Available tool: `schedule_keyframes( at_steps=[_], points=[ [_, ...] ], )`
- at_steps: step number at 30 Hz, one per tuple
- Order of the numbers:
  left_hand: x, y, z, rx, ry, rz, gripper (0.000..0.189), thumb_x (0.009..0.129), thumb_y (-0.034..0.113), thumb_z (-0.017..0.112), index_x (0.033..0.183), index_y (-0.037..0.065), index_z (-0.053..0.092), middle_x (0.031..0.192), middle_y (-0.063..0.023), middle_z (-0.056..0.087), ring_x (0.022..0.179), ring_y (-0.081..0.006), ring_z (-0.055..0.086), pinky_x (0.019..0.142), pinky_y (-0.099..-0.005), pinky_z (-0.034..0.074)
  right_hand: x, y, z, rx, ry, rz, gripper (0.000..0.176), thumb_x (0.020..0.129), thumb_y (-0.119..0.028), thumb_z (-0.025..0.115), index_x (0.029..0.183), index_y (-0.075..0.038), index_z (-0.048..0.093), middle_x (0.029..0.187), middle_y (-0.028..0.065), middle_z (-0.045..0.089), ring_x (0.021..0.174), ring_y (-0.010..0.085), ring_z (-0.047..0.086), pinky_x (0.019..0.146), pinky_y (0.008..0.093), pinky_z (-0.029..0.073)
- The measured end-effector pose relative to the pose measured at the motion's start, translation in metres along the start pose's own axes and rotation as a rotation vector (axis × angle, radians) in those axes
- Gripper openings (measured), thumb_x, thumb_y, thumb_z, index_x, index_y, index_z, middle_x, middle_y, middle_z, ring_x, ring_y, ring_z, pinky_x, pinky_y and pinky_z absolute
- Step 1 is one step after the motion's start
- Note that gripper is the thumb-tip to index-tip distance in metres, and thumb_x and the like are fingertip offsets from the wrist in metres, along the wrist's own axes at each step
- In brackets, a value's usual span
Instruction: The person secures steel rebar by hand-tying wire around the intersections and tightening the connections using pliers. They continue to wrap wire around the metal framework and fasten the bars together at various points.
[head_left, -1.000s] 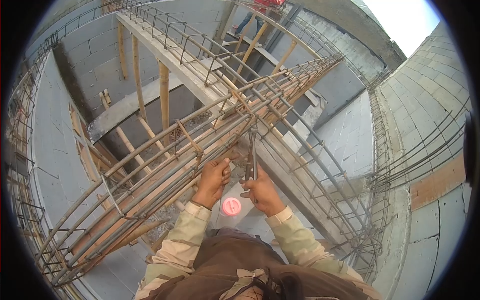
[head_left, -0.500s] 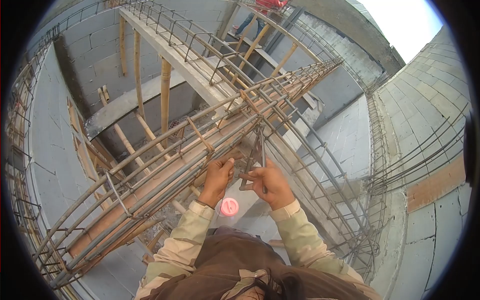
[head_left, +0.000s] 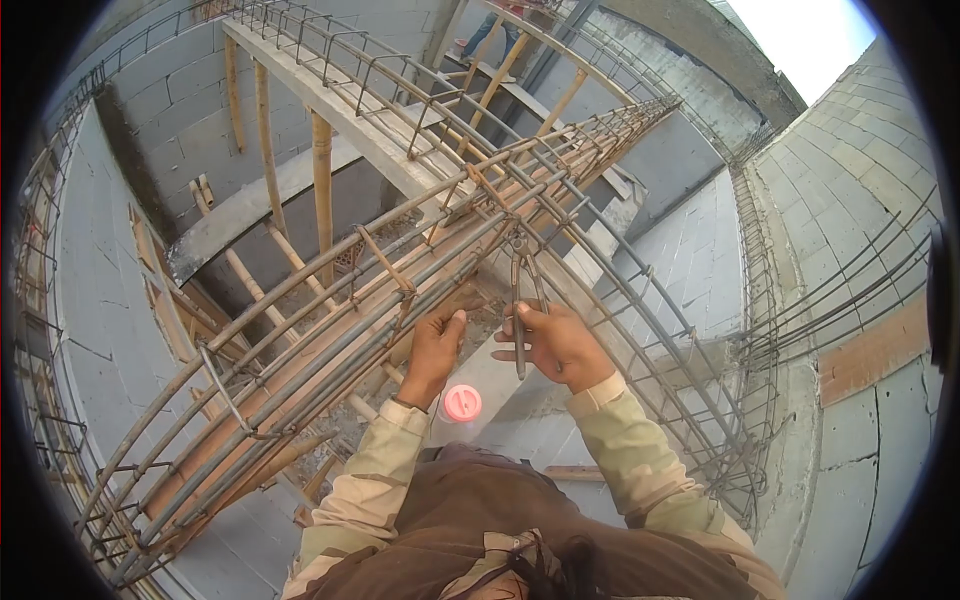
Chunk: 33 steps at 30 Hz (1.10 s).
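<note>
My right hand (head_left: 568,346) is closed on a pair of pincers (head_left: 517,290), the fingers around the two long metal handles. The jaws of the pincers point up at the crossing of the steel reinforcing bars (head_left: 545,207); whether they grip tie wire there is too small to tell. To the left, my left hand (head_left: 436,350) is closed with the thumb against the fingers, beside the lower bars of the rebar cage (head_left: 330,352). Anything inside that hand is hidden. Below and between the hands shows a pink round lid-like object (head_left: 462,403).
Wooden formwork boards (head_left: 222,447) run under the bars. A concrete beam (head_left: 345,115) stands on bamboo props (head_left: 322,190). Grey block walls (head_left: 860,190) rise around. Bent bar ends (head_left: 850,295) stick out at right. Another person's legs (head_left: 490,48) show at the top.
The pincers have turned, with one handle now hanging down past my right fingers. My right hand has shifted slightly right and up. My left hand stays nearly in place.
</note>
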<state>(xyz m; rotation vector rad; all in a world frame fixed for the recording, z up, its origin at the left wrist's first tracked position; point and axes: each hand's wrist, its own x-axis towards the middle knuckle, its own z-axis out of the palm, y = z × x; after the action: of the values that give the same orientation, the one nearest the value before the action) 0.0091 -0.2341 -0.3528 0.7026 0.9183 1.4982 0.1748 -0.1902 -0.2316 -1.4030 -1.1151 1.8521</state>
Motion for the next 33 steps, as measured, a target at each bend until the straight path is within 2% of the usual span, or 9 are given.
schedule_keyframes(
  at_steps=[2, 5, 6, 8, 11, 15, 19, 24, 33],
  points=[
    [0.002, -0.003, -0.002, 0.001, -0.018, -0.038, 0.029, 0.104, 0.019, 0.056, 0.121, 0.002, 0.072, 0.070, 0.0059, 0.053, 0.061, -0.0029, 0.044, 0.054, -0.0222, 0.035, 0.000, 0.008, 0.000, 0.172, -0.096, 0.046, 0.018, 0.103, -0.016, 0.057, 0.111, 0.000, 0.057, 0.083, 0.0079, 0.061, 0.069, 0.0206, 0.062, 0.065, 0.0392, 0.053],
    [0.017, -0.013, 0.008, 0.036, -0.062, 0.028, 0.035, 0.104, 0.024, 0.058, 0.126, -0.002, 0.067, 0.084, -0.0030, 0.067, 0.071, -0.0085, 0.061, 0.064, -0.0276, 0.050, 0.024, 0.037, -0.008, -0.673, 0.226, -0.208, 0.025, 0.095, -0.012, 0.062, 0.109, 0.006, 0.051, 0.078, 0.0202, 0.067, 0.067, 0.0379, 0.069, 0.066, 0.0503, 0.055],
    [0.019, -0.012, 0.018, 0.049, -0.061, 0.015, 0.035, 0.104, 0.024, 0.058, 0.126, -0.002, 0.067, 0.084, -0.0030, 0.067, 0.071, -0.0085, 0.061, 0.064, -0.0276, 0.050, 0.028, 0.050, -0.003, -0.659, 0.224, -0.199, 0.025, 0.095, -0.012, 0.062, 0.109, 0.006, 0.051, 0.078, 0.0202, 0.067, 0.067, 0.0379, 0.069, 0.066, 0.0503, 0.055],
    [0.034, -0.007, 0.046, 0.109, 0.037, 0.118, 0.053, 0.099, 0.037, 0.064, 0.129, -0.006, 0.062, 0.098, -0.0144, 0.074, 0.091, -0.0217, 0.070, 0.080, -0.0380, 0.054, 0.037, 0.069, 0.008, -1.029, 0.574, -0.613, 0.030, 0.089, -0.008, 0.062, 0.109, 0.009, 0.047, 0.084, 0.0302, 0.068, 0.076, 0.0504, 0.068, 0.071, 0.0558, 0.053],
    [0.058, 0.010, 0.076, 0.807, 0.134, 0.304, 0.067, 0.092, 0.049, 0.070, 0.122, -0.010, 0.060, 0.095, -0.0229, 0.072, 0.092, -0.0345, 0.072, 0.079, -0.0431, 0.054, 0.037, 0.070, 0.014, -0.899, 0.537, -0.549, 0.035, 0.085, -0.007, 0.061, 0.112, 0.009, 0.046, 0.090, 0.0357, 0.067, 0.086, 0.0556, 0.065, 0.077, 0.0603, 0.050],
    [0.084, 0.029, 0.098, 1.178, 0.195, 0.251, 0.063, 0.091, 0.050, 0.070, 0.099, -0.011, 0.057, 0.091, -0.0320, 0.069, 0.088, -0.0479, 0.069, 0.073, -0.0501, 0.053, 0.032, 0.067, 0.016, -0.802, 0.516, -0.532, 0.038, 0.085, -0.010, 0.064, 0.113, 0.009, 0.046, 0.090, 0.0360, 0.067, 0.089, 0.0551, 0.065, 0.080, 0.0604, 0.049],
    [0.095, 0.015, 0.102, 1.192, 0.271, 0.239, 0.061, 0.092, 0.048, 0.070, 0.099, -0.011, 0.059, 0.087, -0.0266, 0.071, 0.080, -0.0403, 0.071, 0.067, -0.0462, 0.053, 0.034, 0.069, 0.010, -0.690, 0.451, -0.507, 0.042, 0.083, -0.010, 0.066, 0.114, 0.010, 0.046, 0.090, 0.0357, 0.067, 0.088, 0.0555, 0.065, 0.080, 0.0588, 0.050],
    [0.091, 0.026, 0.103, 0.695, 0.125, -0.168, 0.048, 0.099, 0.043, 0.065, 0.100, -0.005, 0.061, 0.079, -0.0121, 0.069, 0.064, -0.0169, 0.066, 0.056, -0.0321, 0.050, 0.042, 0.079, 0.004, -0.622, 0.432, -0.618, 0.045, 0.085, -0.014, 0.071, 0.113, 0.011, 0.046, 0.083, 0.0349, 0.066, 0.080, 0.0535, 0.065, 0.070, 0.0581, 0.051],
    [0.076, 0.015, 0.098, 0.838, 0.155, 0.024, 0.051, 0.106, 0.043, 0.052, 0.090, -0.005, 0.060, 0.068, -0.0143, 0.066, 0.059, -0.0247, 0.068, 0.058, -0.0385, 0.050, 0.056, 0.092, 0.021, -0.351, 0.407, -0.678, 0.055, 0.085, -0.018, 0.073, 0.121, 0.009, 0.041, 0.083, 0.0323, 0.068, 0.081, 0.0499, 0.068, 0.071, 0.0542, 0.053]
  ],
)
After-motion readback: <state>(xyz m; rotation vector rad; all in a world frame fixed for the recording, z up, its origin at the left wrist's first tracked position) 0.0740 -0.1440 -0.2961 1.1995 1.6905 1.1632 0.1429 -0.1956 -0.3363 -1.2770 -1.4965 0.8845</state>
